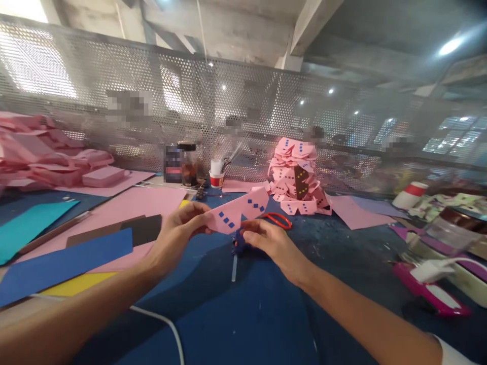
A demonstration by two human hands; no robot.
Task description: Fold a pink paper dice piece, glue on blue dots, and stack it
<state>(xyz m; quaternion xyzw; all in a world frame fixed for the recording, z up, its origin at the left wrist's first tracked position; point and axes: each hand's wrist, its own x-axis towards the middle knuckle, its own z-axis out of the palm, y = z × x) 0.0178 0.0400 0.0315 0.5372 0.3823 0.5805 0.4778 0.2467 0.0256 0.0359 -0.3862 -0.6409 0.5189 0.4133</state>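
Observation:
My left hand (186,223) pinches the left end of a folded pink paper piece (238,210) and holds it up above the table. The piece has two short rows of blue squares and a notch in its lower edge. My right hand (268,237) is at the lower right of this paper, thumb and fingers drawn together; what they hold, if anything, cannot be made out. Just behind its fingertips, a small dark blue object (238,243) lies on the table with a pale strip (234,268) leading toward me. Red-handled scissors (279,220) lie beyond the right hand.
A stack of dotted pink paper pieces (291,177) stands behind. Blue card (68,261) and pink sheets (146,200) lie left, below a pink paper heap (45,152). A cup (216,177) and jar (189,165) stand back; a magenta device (429,289) lies right. A white cable (167,322) crosses the front.

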